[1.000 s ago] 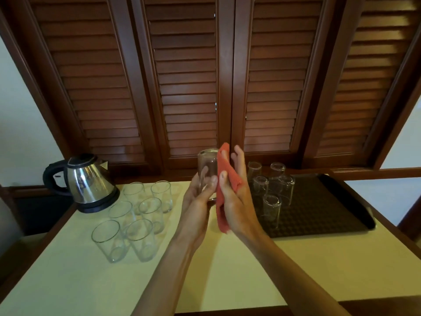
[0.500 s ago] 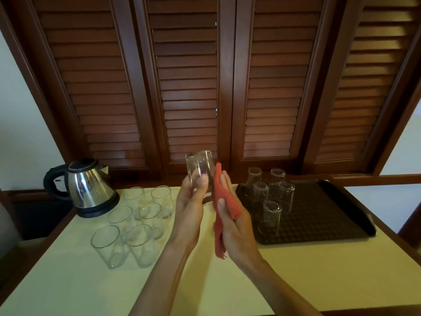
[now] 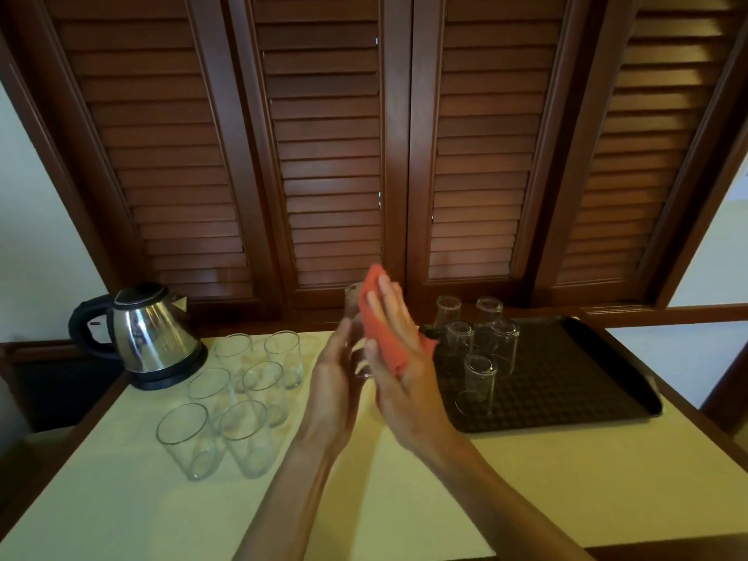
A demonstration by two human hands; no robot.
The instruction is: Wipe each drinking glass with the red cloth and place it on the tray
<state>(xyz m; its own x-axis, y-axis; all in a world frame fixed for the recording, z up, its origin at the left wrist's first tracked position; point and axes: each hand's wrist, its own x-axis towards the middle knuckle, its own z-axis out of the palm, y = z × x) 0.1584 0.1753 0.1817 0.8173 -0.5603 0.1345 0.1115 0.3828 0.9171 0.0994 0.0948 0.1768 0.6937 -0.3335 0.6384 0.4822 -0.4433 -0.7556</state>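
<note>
on the pale table [image 3: 404,500], left to right: six unwiped glasses [image 3: 226,402] stand upright beside the kettle [image 3: 149,338]. the held glass [image 3: 354,317] is gripped by the left hand [image 3: 336,394], fingers curled round it. the red cloth [image 3: 378,321] is pressed flat against it by the right hand [image 3: 398,358], fingers straight. the glass should be turned under steady, light pressure. five wiped glasses stand inverted on the tray [image 3: 587,382].

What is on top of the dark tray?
Five drinking glasses stand upside down on the tray. The right hand and red cloth hide its near-left corner.
</note>
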